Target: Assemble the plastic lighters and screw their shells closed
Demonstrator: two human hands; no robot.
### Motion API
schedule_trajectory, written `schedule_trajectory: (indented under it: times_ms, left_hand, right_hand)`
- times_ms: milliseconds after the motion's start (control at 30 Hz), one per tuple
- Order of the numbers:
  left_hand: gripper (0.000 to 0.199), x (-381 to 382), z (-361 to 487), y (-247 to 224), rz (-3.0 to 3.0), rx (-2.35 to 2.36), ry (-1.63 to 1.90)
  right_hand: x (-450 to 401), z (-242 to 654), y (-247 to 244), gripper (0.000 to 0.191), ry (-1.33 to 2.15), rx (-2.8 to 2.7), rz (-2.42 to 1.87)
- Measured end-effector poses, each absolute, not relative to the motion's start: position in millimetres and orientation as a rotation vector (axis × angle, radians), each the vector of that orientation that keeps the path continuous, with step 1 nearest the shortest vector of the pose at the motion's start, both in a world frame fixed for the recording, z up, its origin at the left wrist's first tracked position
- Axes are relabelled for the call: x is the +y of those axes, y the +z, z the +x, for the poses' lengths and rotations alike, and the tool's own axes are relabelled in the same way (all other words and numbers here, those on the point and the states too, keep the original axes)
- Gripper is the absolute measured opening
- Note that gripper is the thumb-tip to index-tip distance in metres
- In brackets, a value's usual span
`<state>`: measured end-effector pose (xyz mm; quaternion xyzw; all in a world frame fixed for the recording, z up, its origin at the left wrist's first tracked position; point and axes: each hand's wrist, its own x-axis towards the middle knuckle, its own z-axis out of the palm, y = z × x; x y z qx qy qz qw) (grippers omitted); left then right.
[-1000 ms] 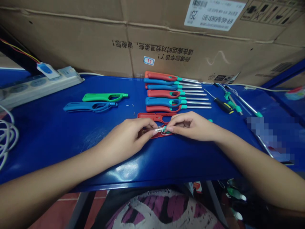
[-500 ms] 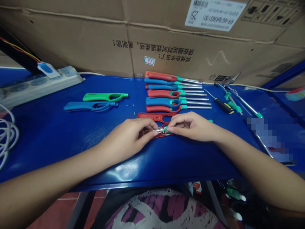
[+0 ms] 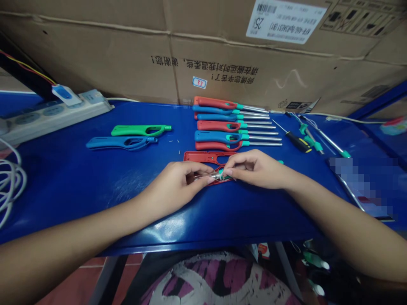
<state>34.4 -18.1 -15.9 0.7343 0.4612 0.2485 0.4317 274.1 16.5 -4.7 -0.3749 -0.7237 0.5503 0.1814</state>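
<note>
My left hand (image 3: 181, 180) is closed, thumb and fingers pinching a small clear lighter tank (image 3: 216, 176) with a metallic valve end. My right hand (image 3: 257, 167) meets it from the right, its fingertips pressed together at a teal part (image 3: 221, 172) beside the tank's end. Both hands are over a red lighter shell half (image 3: 219, 182), which they largely cover. Just behind lies the other red shell half (image 3: 200, 157), hollow side up. The far end of the teal part is hidden under my right hand.
Several red and blue lighters (image 3: 219, 125) lie stacked behind. Left are green (image 3: 130, 129) and blue (image 3: 111, 142) shells and tiny pins (image 3: 179, 151). Right are a screwdriver (image 3: 299, 141), metal tubes (image 3: 330, 140) and a phone-like device (image 3: 362, 190). A power strip (image 3: 34, 116) and cardboard box (image 3: 127, 59) stand behind.
My left fingers and the clear tank have shifted slightly right, closer to my right fingertips. My right hand has barely moved.
</note>
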Motion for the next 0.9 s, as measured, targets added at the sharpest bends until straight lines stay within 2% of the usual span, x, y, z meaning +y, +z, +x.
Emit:
schedule_trajectory:
  times_ms: [200,400,900]
  left_hand:
    - [0.021,-17.2,33.1,-16.2,1.788,1.084,0.685]
    - [0.023,-16.4,32.5,-17.1,1.827,1.075,0.678]
    - [0.019,-18.1,35.3,-18.7,1.739,1.037,0.690]
  right_hand:
    - [15.1,273.8,-2.5,0.024,1.659,-1.944,-1.124]
    - [14.5,272.5,-2.9,0.022,1.630,-1.957,-1.077]
    - [14.8,272.1,-11.3,0.031,1.541,-2.008,-1.063]
